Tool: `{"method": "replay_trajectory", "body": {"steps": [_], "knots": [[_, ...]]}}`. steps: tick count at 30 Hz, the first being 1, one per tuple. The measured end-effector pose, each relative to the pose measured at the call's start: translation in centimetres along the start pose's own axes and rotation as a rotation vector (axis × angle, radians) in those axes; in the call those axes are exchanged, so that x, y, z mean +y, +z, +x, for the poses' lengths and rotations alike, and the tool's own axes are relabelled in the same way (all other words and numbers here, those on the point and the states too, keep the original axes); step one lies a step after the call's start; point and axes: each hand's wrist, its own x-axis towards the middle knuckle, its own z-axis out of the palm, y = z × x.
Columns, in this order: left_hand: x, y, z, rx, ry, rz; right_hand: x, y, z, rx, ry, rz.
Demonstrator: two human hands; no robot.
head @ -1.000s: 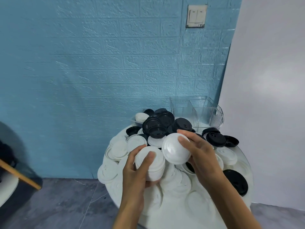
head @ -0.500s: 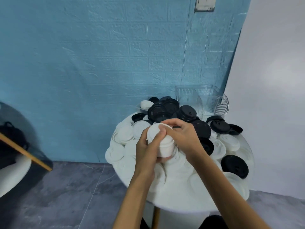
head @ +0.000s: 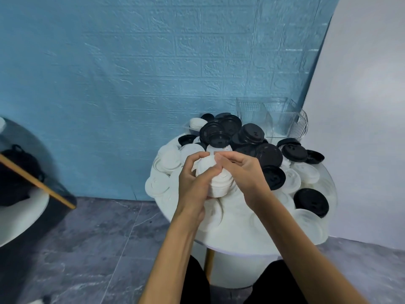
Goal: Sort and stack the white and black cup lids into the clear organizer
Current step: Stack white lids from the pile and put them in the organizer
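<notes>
Gripping a short stack of white lids (head: 220, 183) from below, the left hand (head: 192, 185) curls its fingers round the side, seemingly to keep the nested rims aligned, while the right hand (head: 243, 172) pinches and presses the top lid down onto it. The stack hangs just above the round white worktop (head: 241, 242), among loose white lids and glossy black lids (head: 252, 133) heaped toward the back. Thin moulded plastic, they are shallow ridged discs (light, likely slippery). The clear organizer (head: 282, 121), ribbed and divided, stands at the far right edge, apparently holding no lids yet.
</notes>
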Motion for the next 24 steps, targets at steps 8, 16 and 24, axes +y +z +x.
{"method": "replay_trajectory", "body": {"steps": [8, 16, 24], "knots": [[0.7, -1.8, 0.4, 0.072, 0.009, -0.149, 3.8, -1.2, -2.9, 0.108, -0.222, -0.362], [1.5, -3.8, 0.4, 0.125, 0.015, -0.203, 9.0, 0.3, -6.9, -0.305, -0.324, -1.206], [0.5, -4.9, 0.1, 0.114, -0.017, -0.144, 9.8, 0.7, -7.4, -0.279, -0.385, -1.242]]}}
